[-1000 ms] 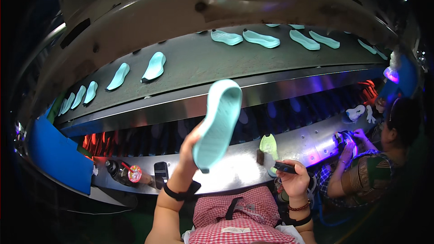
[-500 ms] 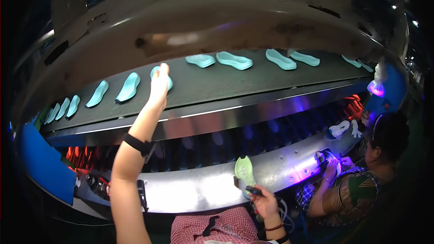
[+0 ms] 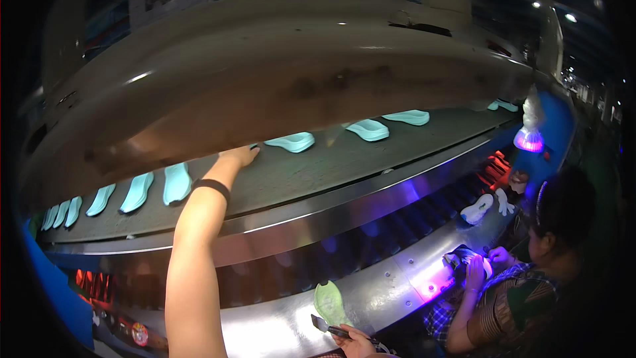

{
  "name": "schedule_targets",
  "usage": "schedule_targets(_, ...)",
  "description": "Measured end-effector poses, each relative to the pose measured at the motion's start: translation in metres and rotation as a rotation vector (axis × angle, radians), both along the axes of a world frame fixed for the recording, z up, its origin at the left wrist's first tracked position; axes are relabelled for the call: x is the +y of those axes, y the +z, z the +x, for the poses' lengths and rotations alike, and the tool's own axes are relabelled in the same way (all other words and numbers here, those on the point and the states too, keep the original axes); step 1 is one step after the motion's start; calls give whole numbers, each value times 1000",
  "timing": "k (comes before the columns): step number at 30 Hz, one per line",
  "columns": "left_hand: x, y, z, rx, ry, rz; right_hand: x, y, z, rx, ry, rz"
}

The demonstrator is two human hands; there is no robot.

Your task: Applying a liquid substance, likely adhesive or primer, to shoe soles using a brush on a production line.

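Observation:
My left hand reaches across the dark conveyor belt, its fingers partly under the lower edge of the hood. Whether it grips anything there cannot be made out. To its right lies a turquoise shoe sole; to its left, another turquoise sole rests on the belt. Low in the view, my right hand is closed round the black handle of a flat brush. The brush head is at the lower part of a pale green sole, which lies on the metal ledge.
More turquoise soles line the belt. The large hood overhangs it. Below the belt, a shiny metal ledge curves along. At right, a co-worker handles a shoe under purple light, near white shoe parts.
My left hand has left the turquoise sole it was on and moved right along the belt. My right hand's brush has tilted, its head now pointing up and left. The view has shifted.

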State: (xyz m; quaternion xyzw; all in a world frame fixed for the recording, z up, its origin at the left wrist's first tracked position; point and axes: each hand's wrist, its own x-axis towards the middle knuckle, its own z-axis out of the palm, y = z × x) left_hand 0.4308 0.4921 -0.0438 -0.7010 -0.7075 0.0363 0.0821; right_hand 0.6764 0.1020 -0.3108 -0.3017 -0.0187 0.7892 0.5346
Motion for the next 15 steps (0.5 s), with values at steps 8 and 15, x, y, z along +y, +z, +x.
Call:
schedule_targets(8, 35, -10, 4, -384, -172, -81, 3, -16, 0, 0, 28, -11)
schedule_targets(15, 49, -33, 40, -320, -311, -170, -6, -40, -8, -44, 68, 42)
